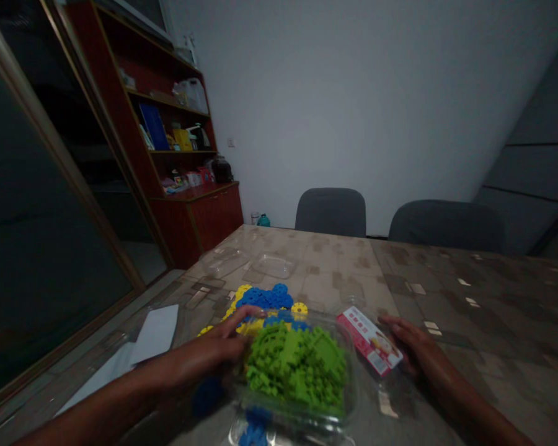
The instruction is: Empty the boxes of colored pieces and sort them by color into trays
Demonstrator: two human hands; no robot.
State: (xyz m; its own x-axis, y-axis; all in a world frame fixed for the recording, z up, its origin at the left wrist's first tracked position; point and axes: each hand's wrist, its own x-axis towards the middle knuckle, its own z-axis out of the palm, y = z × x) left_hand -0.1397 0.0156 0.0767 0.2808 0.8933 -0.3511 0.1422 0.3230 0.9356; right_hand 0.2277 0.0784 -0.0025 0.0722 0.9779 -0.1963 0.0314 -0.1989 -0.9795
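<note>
My left hand (235,337) grips the left rim of a clear plastic container (351,387) with its fingers over the edge. Green toothed plastic building pieces (297,365) are heaped inside. To the right, my right hand (409,341) has its fingers at the edge of what looks like a clear lid bearing a pink and white printed label (371,341); the lid's outline is faint. Behind the container, blue disc pieces (265,298) and yellow disc pieces (299,308) lie in a pile. More blue pieces (253,435) show below it in another clear container.
Two clear plastic trays (274,266) rest farther back on the patterned table (335,260). White papers (155,334) lie at the left. Grey chairs (331,210) stand along the far side, and a red-brown cabinet (214,214) is beyond the table's left corner.
</note>
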